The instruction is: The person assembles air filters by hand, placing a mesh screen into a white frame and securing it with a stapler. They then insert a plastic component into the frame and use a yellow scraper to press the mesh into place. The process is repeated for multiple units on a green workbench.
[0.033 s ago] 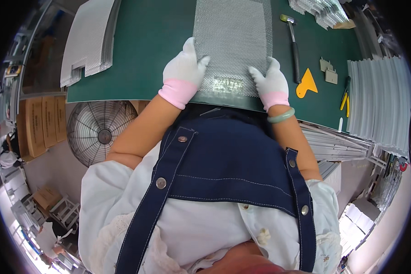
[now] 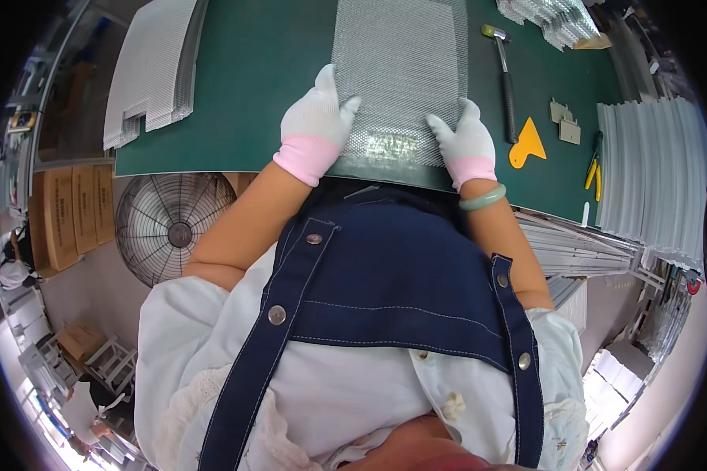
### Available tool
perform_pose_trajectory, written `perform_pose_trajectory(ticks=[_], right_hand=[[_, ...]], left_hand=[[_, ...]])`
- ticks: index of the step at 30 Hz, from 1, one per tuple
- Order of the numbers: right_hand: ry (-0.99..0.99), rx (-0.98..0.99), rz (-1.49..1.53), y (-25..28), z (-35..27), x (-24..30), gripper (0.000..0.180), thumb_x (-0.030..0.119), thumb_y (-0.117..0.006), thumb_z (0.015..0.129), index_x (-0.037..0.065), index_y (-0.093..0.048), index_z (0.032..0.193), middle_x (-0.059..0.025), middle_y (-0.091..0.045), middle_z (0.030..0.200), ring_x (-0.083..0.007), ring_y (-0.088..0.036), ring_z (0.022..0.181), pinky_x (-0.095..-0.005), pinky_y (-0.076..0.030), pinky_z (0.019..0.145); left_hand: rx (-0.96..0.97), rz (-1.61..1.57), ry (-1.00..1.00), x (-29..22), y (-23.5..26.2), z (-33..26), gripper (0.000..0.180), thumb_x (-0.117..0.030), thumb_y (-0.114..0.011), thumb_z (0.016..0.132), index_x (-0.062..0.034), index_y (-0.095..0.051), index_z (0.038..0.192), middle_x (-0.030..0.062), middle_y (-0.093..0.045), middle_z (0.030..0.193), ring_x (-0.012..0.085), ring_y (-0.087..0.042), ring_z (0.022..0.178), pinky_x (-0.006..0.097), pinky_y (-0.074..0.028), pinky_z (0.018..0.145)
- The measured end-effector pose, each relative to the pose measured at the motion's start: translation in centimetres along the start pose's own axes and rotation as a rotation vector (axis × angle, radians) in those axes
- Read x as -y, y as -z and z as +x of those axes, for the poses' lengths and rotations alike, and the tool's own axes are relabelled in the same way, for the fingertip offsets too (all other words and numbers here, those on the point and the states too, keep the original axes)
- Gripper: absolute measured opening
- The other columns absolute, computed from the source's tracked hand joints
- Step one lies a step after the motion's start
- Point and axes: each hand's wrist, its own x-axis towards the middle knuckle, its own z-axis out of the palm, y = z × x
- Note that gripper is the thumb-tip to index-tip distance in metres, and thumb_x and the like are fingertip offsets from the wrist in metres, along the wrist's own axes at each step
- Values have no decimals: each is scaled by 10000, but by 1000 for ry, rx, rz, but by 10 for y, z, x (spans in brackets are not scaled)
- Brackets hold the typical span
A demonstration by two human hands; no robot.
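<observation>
A silver metal mesh sheet [image 2: 397, 71] lies on the green tabletop in front of me, its near end shiny where light falls on it. My left hand [image 2: 316, 118], in a white glove with a pink cuff, grips its left edge, thumb over the top and index finger stretched along the side. At the right edge, my right hand [image 2: 465, 145] holds the sheet the same way, gloved alike. Both hands' lower fingers are partly hidden. Right of the sheet lie a hammer [image 2: 507, 94] with a black handle and a yellow scraper [image 2: 528, 144].
Stacked mesh panels [image 2: 153, 67] sit at the table's left; more mesh pieces [image 2: 553, 20] lie far right. Small beige plates [image 2: 565, 122] and yellow-handled pliers [image 2: 593, 173] are near a row of grey-white strips [image 2: 655, 173]. A caged floor fan [image 2: 179, 234] stands below the table's left edge.
</observation>
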Motion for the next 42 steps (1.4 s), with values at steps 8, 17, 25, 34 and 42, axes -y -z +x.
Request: perform_pose_trajectory(ticks=[8, 17, 25, 34, 42], right_hand=[[-50, 40, -73, 1, 1, 5, 810, 574, -596, 885, -23, -379, 1387, -254, -688, 1040, -398, -668, 991, -459, -520, 854], [74, -136, 17, 10, -4, -2, 832, 600, -578, 890, -13, -358, 1407, -271, -685, 990, -420, -667, 945, -465, -522, 813], [-38, -22, -86, -7, 3, 0, 827, 609, -577, 881, 6, -358, 1402, -232, -703, 888, -394, -691, 865, -460, -537, 756], [-34, -19, -117, -8, 2, 0, 809, 605, -575, 884, 3, -374, 1386, -218, -706, 946, -383, -693, 885, -461, -541, 764], [-65, 52, -175, -3, 7, 7, 775, 600, -566, 893, -1, -406, 1356, -221, -704, 972, -378, -692, 912, -461, -546, 790]], left_hand=[[31, 66, 44, 8, -13, 6, 570, -308, -616, 922, 27, -429, 1344, 277, -677, 982, 428, -671, 897, 472, -548, 767], [-19, 38, -7, -2, 11, 0, 546, -296, -603, 935, 36, -429, 1332, 279, -674, 973, 430, -669, 888, 470, -550, 760], [21, 102, 13, 8, -7, 9, 550, -316, -605, 931, 19, -432, 1332, 273, -673, 1011, 418, -669, 917, 475, -551, 771], [67, 116, 43, 13, -10, 15, 554, -316, -612, 921, 9, -435, 1333, 264, -673, 1027, 419, -665, 935, 475, -543, 807], [87, 159, 46, 9, -8, 13, 562, -315, -620, 916, 23, -432, 1325, 266, -662, 1053, 412, -663, 950, 466, -547, 808]])
